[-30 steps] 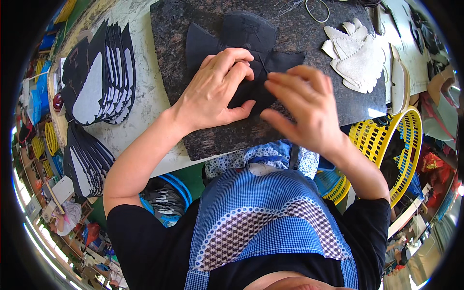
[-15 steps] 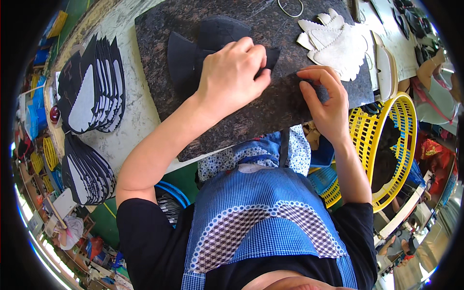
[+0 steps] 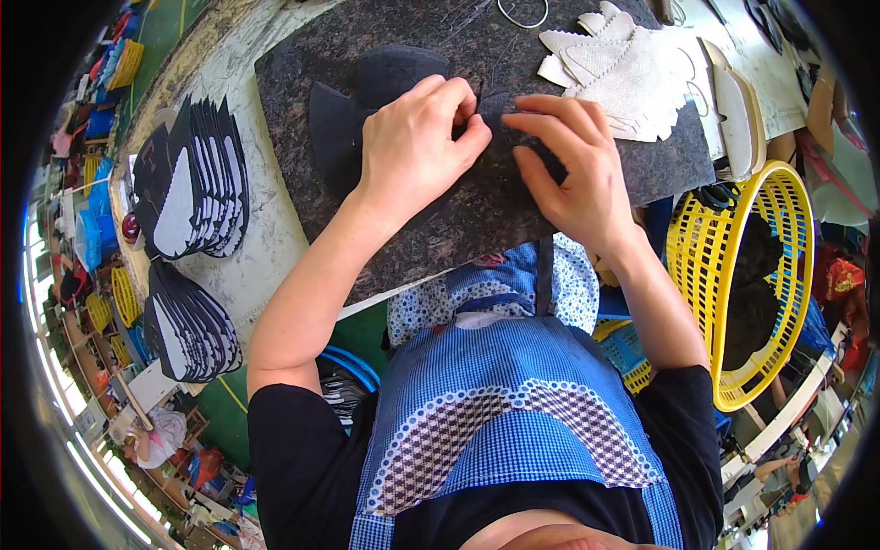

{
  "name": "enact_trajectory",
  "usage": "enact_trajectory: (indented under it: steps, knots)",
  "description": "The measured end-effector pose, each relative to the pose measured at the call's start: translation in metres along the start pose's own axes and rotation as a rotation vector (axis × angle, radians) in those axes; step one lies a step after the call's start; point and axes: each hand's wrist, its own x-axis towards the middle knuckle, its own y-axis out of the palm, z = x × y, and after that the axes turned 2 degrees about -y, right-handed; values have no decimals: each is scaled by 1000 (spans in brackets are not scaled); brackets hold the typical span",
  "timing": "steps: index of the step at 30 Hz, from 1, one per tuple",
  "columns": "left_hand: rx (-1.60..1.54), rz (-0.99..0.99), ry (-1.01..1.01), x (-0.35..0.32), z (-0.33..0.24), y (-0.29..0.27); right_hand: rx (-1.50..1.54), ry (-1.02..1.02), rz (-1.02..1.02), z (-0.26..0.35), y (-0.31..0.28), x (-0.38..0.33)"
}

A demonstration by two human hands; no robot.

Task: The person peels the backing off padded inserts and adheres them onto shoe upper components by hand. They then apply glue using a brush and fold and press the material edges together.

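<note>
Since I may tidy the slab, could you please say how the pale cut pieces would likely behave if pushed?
The pale cut pieces look thin, so probably light and bendable. Loosely overlapped, they would likely slide apart.

- My hands: two, one left hand (image 3: 417,142) and one right hand (image 3: 576,170).
- One black piece (image 3: 401,69) under my hands, at least two flaps showing.
- One dark stone slab (image 3: 435,257).
- Two stacks of black-and-white pieces (image 3: 203,188) to my left, too tight to count through.
- One heap of several pale pieces (image 3: 614,78).
- One ring (image 3: 524,27).
- One large yellow basket (image 3: 697,252) to my right.
</note>
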Motion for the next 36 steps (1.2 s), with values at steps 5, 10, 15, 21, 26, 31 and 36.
enact_trajectory:
  steps: [5,10,15,21,26,31,36]
  knots:
    - [-303,-33,-120,-13,23,-11,-178,-130,84,-9,10,6]
    - [-707,-70,-354,-39,43,-18,-209,-145,104,-7,9,12]
    - [-531,-105,-274,-48,34,-21,-237,-122,112,-3,8,7]
    - [-628,-159,-228,-60,31,-13,-199,-116,96,-6,11,2]
    - [-881,-316,-246,-72,24,5,-65,-108,59,-9,6,1]
    - [-925,-516,-306,-72,14,11,105,32,-82,1,-11,2]
    - [-1199,-663,-377,-50,17,8,78,196,-149,-20,-40,-14]
